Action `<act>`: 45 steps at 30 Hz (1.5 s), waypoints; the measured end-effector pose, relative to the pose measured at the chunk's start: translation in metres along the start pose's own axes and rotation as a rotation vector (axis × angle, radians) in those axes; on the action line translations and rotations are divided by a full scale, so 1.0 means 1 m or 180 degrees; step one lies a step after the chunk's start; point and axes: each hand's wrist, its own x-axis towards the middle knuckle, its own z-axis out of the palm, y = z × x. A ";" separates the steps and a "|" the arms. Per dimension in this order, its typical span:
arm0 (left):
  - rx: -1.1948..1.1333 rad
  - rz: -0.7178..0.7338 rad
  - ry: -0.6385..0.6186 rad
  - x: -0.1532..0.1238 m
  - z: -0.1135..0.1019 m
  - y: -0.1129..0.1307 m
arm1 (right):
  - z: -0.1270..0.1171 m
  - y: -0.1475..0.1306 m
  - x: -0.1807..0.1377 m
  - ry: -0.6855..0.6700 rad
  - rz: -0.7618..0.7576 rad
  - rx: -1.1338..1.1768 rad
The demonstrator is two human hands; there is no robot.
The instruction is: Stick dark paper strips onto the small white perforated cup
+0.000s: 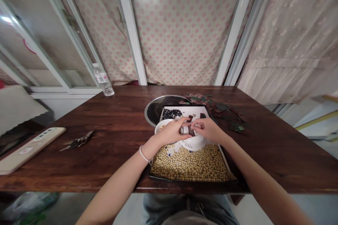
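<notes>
Dotted curtains [185,31] hang behind white frames beyond the dark wooden desk [124,112], which bears a bottle [104,81] far left and keys [79,141] nearer. In the middle, yellow beans [190,165] fill the near part of a tray [195,110]; over its white bowl [194,145], the left hand's [173,132] fingers curve apart, grip unclear, and the right hand's [207,128] press together, any contents hidden.

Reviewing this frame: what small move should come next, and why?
Probably, the right hand should pick out the small dark round piece by the pale yellow round beans: it looks stray there, since similar dark pieces lie heaped at the back left of the shallow dark-rimmed tray.
</notes>
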 end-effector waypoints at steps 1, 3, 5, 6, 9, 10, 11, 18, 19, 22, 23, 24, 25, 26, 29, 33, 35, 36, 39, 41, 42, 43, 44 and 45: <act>-0.0002 0.0004 0.0001 0.000 0.000 0.000 | 0.000 0.000 0.000 0.0016 -0.0012 -0.0027; -0.0014 0.0014 0.0012 0.000 0.001 -0.001 | 0.000 0.000 0.000 0.0019 -0.0032 -0.0061; -0.0027 0.0020 0.0028 0.000 0.001 -0.002 | -0.001 -0.001 -0.001 0.0008 -0.0057 -0.0061; -0.0033 0.0020 0.0036 0.000 0.001 -0.002 | -0.002 -0.001 -0.001 0.0003 -0.0069 -0.0053; -0.0055 0.0008 0.0028 0.000 0.001 0.000 | -0.003 0.000 -0.001 0.0000 -0.0097 -0.0014; -0.0057 0.0002 0.0017 0.000 0.000 0.000 | -0.003 0.000 -0.001 -0.0003 -0.0094 0.0000; -0.0058 0.0001 0.0007 0.000 0.000 0.001 | -0.003 0.000 -0.001 -0.0009 -0.0090 0.0012; -0.0036 -0.0004 0.0063 0.000 0.001 0.000 | 0.002 0.002 0.000 0.0121 -0.0017 -0.0084; -0.0029 0.0002 0.0067 0.000 0.001 -0.001 | 0.003 0.002 0.001 0.0148 0.0012 -0.0064; -0.0001 0.0025 0.0051 0.001 0.002 -0.002 | 0.005 0.003 0.002 0.0227 0.0083 0.0058; 0.0006 0.0029 0.0045 0.001 0.001 -0.002 | 0.005 0.003 0.002 0.0259 0.0100 0.0091; 0.0012 0.0029 0.0044 0.001 0.001 -0.001 | 0.005 0.003 0.002 0.0285 0.0108 0.0114; 0.0013 0.0024 0.0043 0.001 0.001 -0.001 | 0.005 0.003 0.002 0.0297 0.0108 0.0125; 0.0010 0.0019 0.0043 0.001 0.001 -0.001 | 0.005 0.003 0.002 0.0295 0.0103 0.0120; -0.0051 0.0017 0.0055 0.001 0.001 -0.001 | 0.006 0.002 0.001 0.0223 0.0043 -0.0002; -0.0198 0.0011 0.0079 0.001 0.001 -0.003 | 0.007 0.002 0.001 0.0148 -0.0015 -0.0143; -0.0241 -0.0021 0.0083 0.002 0.001 -0.003 | 0.006 0.002 0.001 0.0069 -0.0023 -0.0089; -0.0256 -0.0037 0.0080 0.002 0.001 -0.003 | 0.005 0.003 0.002 -0.0001 -0.0039 -0.0051; -0.0284 -0.0054 0.0049 0.002 0.000 -0.002 | 0.004 0.002 0.002 -0.0093 -0.0075 -0.0054; -0.0280 -0.0054 0.0043 0.003 0.000 -0.003 | 0.004 0.002 0.003 0.0064 -0.0020 -0.0143; -0.0276 -0.0051 0.0041 0.003 0.000 -0.003 | 0.004 0.001 0.003 0.0146 0.0010 -0.0169; -0.0273 -0.0045 0.0041 0.003 0.001 -0.003 | 0.004 0.001 0.003 0.0178 0.0019 -0.0157; -0.0271 -0.0039 0.0039 0.003 0.001 -0.004 | 0.005 0.001 0.003 0.0142 0.0002 -0.0109; -0.0268 -0.0032 0.0033 0.004 0.001 -0.005 | 0.005 0.002 0.003 0.0047 -0.0032 -0.0045</act>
